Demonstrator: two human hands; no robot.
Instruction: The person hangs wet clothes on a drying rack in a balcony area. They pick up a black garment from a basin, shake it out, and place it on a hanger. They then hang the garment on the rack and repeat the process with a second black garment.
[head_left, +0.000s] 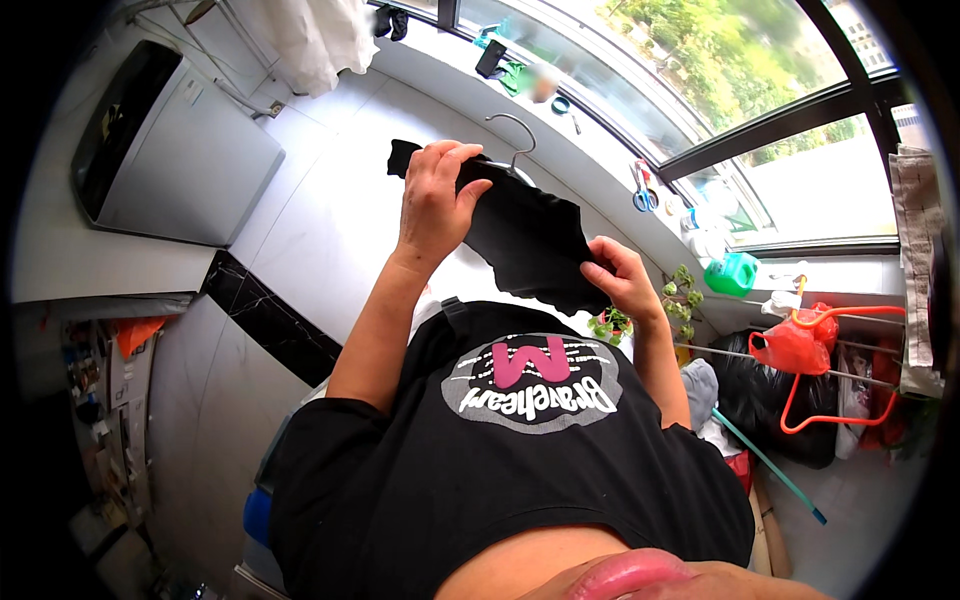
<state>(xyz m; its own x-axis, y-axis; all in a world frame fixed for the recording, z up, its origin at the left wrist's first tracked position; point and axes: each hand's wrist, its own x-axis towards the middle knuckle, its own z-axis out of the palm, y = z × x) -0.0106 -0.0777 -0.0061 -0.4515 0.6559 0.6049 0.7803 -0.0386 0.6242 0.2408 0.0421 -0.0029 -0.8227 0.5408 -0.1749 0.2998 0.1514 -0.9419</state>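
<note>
A black garment (527, 240) hangs on a hanger with a metal hook (517, 135), held out in front of my chest. My left hand (435, 200) grips the garment's upper left part near the hanger's shoulder. My right hand (617, 275) pinches its lower right edge. The cloth hangs slack between both hands over the white floor. I wear a black shirt with a round print.
A white washing machine (170, 150) stands at the left. A windowsill (600, 150) at the back holds scissors (641, 190) and small items. At the right are a green jug (732, 273), potted plants (680, 295), orange hangers (820, 380) and a black bag (770, 400).
</note>
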